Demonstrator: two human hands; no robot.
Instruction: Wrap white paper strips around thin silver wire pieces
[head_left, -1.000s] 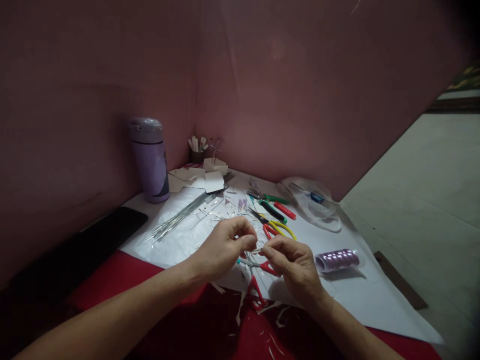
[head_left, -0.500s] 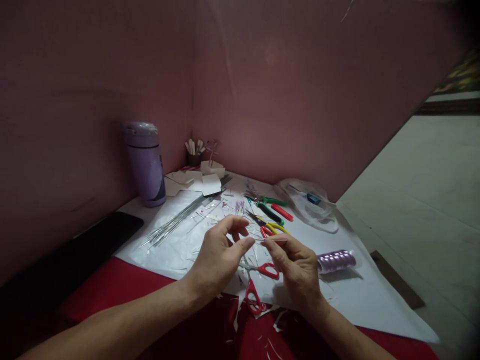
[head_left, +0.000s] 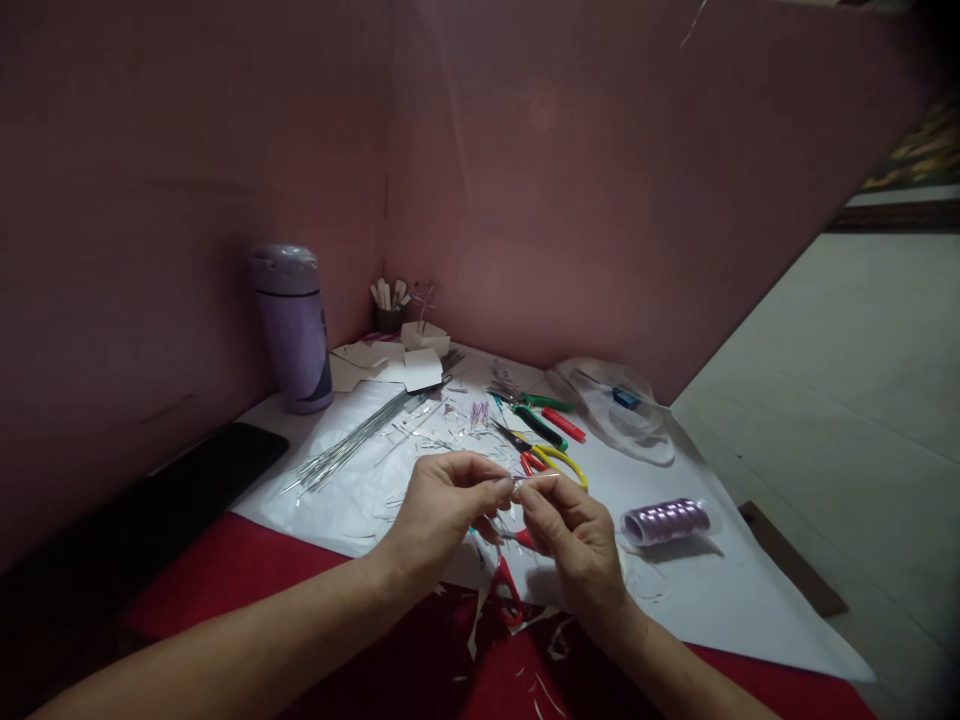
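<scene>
Ref = red-handled scissors. Thin strand: above them, level between hands. Left hand: thumb and index pinched on its left end. Right hand: fingertips closed on it too. Purple spool: right of scissors, on white sheet.

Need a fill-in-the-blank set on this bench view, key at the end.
The bottle standing by the wall is coloured ____.
The spool lies on its ____ on the white sheet.
Of the left hand and the right hand, the one nearer the wire bundle is the ____.
The scissors behind the hands have one red handle loop and one ____.

Missing words: purple; side; left; yellow
</scene>
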